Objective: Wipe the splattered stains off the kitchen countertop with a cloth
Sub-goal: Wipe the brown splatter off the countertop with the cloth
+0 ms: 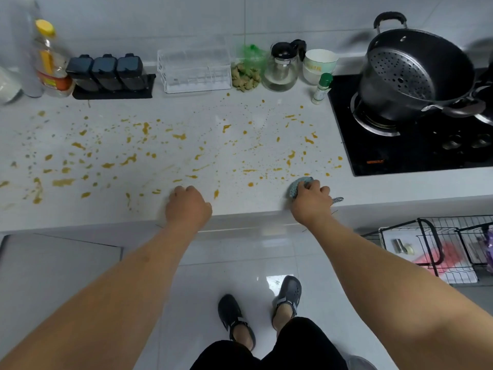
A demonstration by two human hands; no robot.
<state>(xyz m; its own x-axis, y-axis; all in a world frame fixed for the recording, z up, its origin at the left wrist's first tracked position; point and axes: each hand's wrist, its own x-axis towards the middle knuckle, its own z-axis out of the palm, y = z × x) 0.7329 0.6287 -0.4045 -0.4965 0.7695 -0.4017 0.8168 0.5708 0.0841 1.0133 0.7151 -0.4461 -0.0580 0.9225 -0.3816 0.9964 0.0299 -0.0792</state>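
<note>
Yellow-brown splattered stains (128, 158) cover most of the white countertop (240, 113), from the far left to the edge of the hob. My right hand (310, 201) grips a bunched grey-blue cloth (297, 186) and holds it against the counter near the front edge, just left of the hob; a corner of the cloth sticks out to the right of the hand. My left hand (188, 206) rests on the counter's front edge with its fingers curled under, holding nothing.
Along the back wall stand an oil bottle (49, 60), three dark spice jars (106, 72), a clear rack (193, 69), a glass pot (281, 68), paper cups (318, 65) and a small green-capped bottle (321, 89). A black hob (410, 145) with a steamer pot (416, 76) lies right. A wire rack (440, 247) sits below.
</note>
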